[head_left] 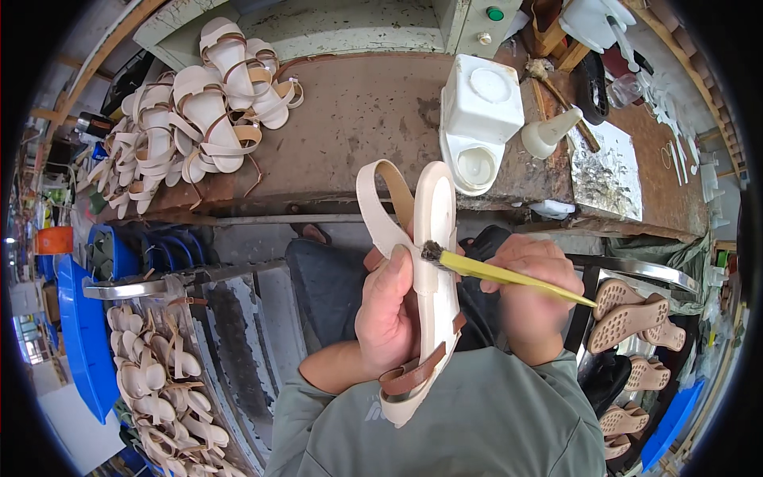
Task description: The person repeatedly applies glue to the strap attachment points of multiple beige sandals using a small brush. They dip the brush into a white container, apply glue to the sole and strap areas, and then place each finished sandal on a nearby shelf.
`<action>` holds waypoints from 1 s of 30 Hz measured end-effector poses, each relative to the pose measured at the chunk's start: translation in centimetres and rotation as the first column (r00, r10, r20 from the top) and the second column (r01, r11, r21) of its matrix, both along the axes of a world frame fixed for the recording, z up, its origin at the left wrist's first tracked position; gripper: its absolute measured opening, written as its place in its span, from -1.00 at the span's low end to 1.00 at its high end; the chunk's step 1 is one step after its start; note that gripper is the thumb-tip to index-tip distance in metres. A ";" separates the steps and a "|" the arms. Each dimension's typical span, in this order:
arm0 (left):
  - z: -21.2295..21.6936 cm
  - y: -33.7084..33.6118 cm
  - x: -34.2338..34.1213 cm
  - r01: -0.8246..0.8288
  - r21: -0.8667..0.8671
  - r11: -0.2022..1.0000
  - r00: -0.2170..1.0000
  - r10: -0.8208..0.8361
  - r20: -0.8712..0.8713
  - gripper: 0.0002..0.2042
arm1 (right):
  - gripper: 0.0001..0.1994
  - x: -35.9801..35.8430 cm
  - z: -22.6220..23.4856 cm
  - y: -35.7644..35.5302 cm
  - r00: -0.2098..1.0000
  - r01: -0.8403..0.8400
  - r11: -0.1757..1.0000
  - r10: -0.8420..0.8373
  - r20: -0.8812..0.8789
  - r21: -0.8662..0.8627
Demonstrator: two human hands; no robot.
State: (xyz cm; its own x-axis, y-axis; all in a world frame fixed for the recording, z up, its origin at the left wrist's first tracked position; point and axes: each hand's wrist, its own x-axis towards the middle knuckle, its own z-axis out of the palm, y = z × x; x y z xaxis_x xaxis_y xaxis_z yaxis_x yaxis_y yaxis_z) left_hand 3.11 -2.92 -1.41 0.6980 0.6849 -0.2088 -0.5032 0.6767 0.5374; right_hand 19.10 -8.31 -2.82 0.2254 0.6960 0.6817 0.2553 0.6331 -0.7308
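My left hand (387, 314) grips a cream sandal (433, 230) with brown straps, held upright with its sole edge toward me. In my right hand (534, 294) is a yellow-handled brush (497, 273); its dark bristle tip touches the sandal's side just above my left thumb. Both hands are in front of my chest, below the edge of the brown workbench (373, 119).
A pile of cream sandals (195, 119) lies on the bench's left. A white plastic container (479, 119) and a white cone-tipped bottle (548, 131) stand at its right. More sandals (159, 381) fill a rack at lower left; tan soles (628, 318) sit at right.
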 end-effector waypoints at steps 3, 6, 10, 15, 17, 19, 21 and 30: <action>0.7 -0.5 0.2 -0.064 0.012 0.998 0.998 0.064 -0.027 -0.44 | -0.85 -0.5 -0.2 -0.8 0.999 -0.016 1.000 0.017 -0.044 0.016; 0.8 -0.4 0.1 -0.042 0.068 0.997 0.999 0.042 0.006 -0.50 | -0.84 -1.1 -0.2 -1.7 0.996 -0.021 0.999 0.025 -0.087 0.046; 0.7 -0.8 -0.1 -0.030 0.088 0.996 0.999 0.029 0.014 -0.51 | -0.88 -0.2 0.9 -2.7 0.991 -0.106 0.993 0.101 -0.091 -0.055; 0.9 -1.2 0.0 -0.064 0.087 0.994 0.997 0.067 -0.028 -0.52 | -0.89 -0.1 1.6 -0.7 0.992 0.061 0.998 -0.062 -0.110 -0.004; 1.3 -1.0 0.5 -0.108 0.074 0.991 0.994 0.109 -0.009 -0.52 | -0.87 -0.8 1.2 -0.8 0.997 -0.023 0.995 0.030 -0.072 0.092; 1.8 -0.9 0.8 -0.127 0.067 0.990 0.992 0.128 -0.007 -0.52 | -0.80 -1.2 0.2 -1.3 1.000 -0.020 0.991 0.021 -0.008 0.129; 1.9 -0.6 0.8 -0.119 0.099 0.988 0.993 0.120 -0.006 -0.50 | -0.79 -1.3 -0.2 -1.9 1.000 -0.009 0.990 0.005 0.030 0.138; 2.2 -1.2 1.6 -0.204 0.152 0.967 0.973 0.218 -0.078 -0.50 | -0.77 -1.4 -0.5 -3.2 0.998 0.006 0.985 -0.016 0.056 0.170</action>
State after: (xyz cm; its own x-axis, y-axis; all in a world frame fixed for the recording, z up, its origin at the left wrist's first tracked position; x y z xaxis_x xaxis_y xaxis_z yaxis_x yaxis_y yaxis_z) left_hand 4.74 -4.09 0.75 0.5164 0.8419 -0.1566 -0.5694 0.4742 0.6715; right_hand 17.66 -11.56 -3.29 0.1898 0.5670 0.8016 0.3009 0.7435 -0.5972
